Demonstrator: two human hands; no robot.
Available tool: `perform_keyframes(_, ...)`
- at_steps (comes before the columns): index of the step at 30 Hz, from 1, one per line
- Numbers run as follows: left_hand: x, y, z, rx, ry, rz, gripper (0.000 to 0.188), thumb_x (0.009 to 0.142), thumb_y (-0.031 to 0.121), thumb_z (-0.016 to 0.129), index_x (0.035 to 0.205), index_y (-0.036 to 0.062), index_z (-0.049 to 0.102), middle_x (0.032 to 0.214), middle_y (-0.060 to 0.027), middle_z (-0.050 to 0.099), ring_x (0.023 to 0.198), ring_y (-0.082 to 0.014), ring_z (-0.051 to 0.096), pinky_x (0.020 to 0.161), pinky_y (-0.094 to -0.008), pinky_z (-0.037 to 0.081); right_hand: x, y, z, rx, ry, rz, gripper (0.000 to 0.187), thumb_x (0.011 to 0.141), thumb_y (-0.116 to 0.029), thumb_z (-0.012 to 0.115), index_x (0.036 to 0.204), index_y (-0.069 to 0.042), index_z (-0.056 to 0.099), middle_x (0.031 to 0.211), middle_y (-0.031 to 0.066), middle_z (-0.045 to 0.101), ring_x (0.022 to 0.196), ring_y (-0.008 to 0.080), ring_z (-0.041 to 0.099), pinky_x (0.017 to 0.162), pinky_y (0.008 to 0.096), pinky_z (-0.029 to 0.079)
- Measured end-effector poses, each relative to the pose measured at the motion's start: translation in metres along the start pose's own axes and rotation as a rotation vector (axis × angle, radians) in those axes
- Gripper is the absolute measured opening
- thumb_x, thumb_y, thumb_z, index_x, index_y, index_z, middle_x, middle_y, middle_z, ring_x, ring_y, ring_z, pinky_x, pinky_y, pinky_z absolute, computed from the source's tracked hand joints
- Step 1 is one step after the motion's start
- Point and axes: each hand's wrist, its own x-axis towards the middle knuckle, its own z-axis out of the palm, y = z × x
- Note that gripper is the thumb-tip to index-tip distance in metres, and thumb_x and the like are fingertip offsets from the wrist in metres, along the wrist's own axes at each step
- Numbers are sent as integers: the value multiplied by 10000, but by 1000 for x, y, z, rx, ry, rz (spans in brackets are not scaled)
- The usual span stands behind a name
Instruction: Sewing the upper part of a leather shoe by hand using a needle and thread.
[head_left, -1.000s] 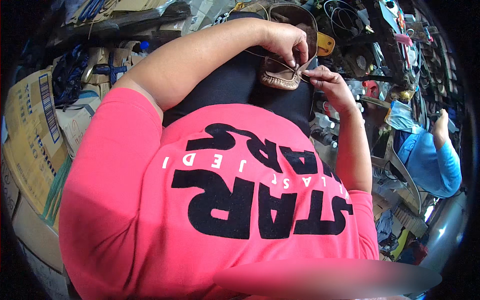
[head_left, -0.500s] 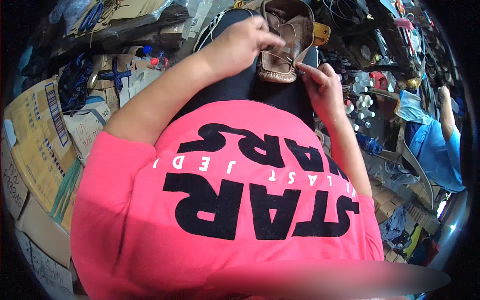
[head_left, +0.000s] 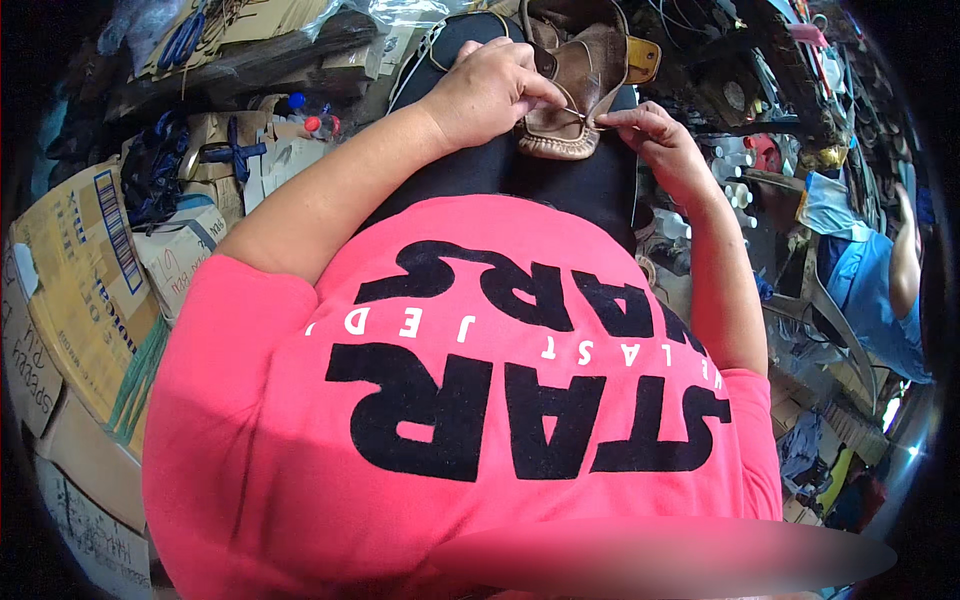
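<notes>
A brown leather moccasin (head_left: 560, 140) rests on my lap between my dark-trousered thighs, its puckered, stitched toe towards me. A thin thread (head_left: 572, 108) runs across its opening between my two hands. My left hand (head_left: 490, 92) is over the shoe's left side, with thumb and forefinger pinched on the thread. At the right edge of the toe, my right hand (head_left: 660, 140) has its thumb and forefinger pressed together at the thread's other end. Whether a needle is there is too small to tell. A tan leather tab (head_left: 643, 62) sticks out from the shoe's right side.
Cardboard boxes (head_left: 85, 280) are stacked at my left. Several white bottles (head_left: 735, 190) stand on the right, beside a curved grey edge (head_left: 835, 315). Farther right is a person in a blue shirt (head_left: 875, 300). Scissors with blue handles (head_left: 183, 40) lie at the upper left.
My left hand has come down closer to the toe, its fingers now at the thread. My right elbow has swung outward, the fingertips staying by the toe. The person in blue moved an arm.
</notes>
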Motion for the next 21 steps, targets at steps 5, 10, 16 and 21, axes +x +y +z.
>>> perform_keyframes(5, 1, -2, 2, 20, -36, -18, 221, 782, 177, 648, 946, 309, 715, 788, -4, 474, 847, -200, 511, 755, -362, 366, 4, 2, -3, -34, -14, -16, 279, 874, 29, 519, 1049, -111, 686, 993, 33, 546, 961, 141, 544, 869, 238, 424)
perform_keyframes(10, 1, 1, 3, 14, -37, -26, 213, 777, 178, 652, 933, 306, 718, 766, 5, 488, 835, -193, 517, 752, -362, 349, 4, 0, -4, -20, -31, 1, 259, 876, 9, 541, 1054, -109, 686, 980, 29, 549, 966, 133, 545, 870, 235, 428)
perform_keyframes(16, 9, 1, 6, -17, -77, -46, 192, 764, 178, 649, 904, 288, 722, 737, 12, 528, 813, -185, 543, 764, -352, 319, 9, 7, -6, 57, -84, 45, 275, 858, 25, 558, 1059, -105, 693, 950, 10, 565, 944, 110, 547, 861, 223, 425)
perform_keyframes(21, 21, 0, 6, -92, -179, -5, 164, 757, 156, 641, 867, 249, 718, 742, 11, 540, 852, -177, 566, 784, -362, 344, 12, 10, -5, 85, -86, -18, 295, 844, 42, 560, 1064, -103, 692, 901, -6, 568, 880, 95, 549, 830, 221, 430)
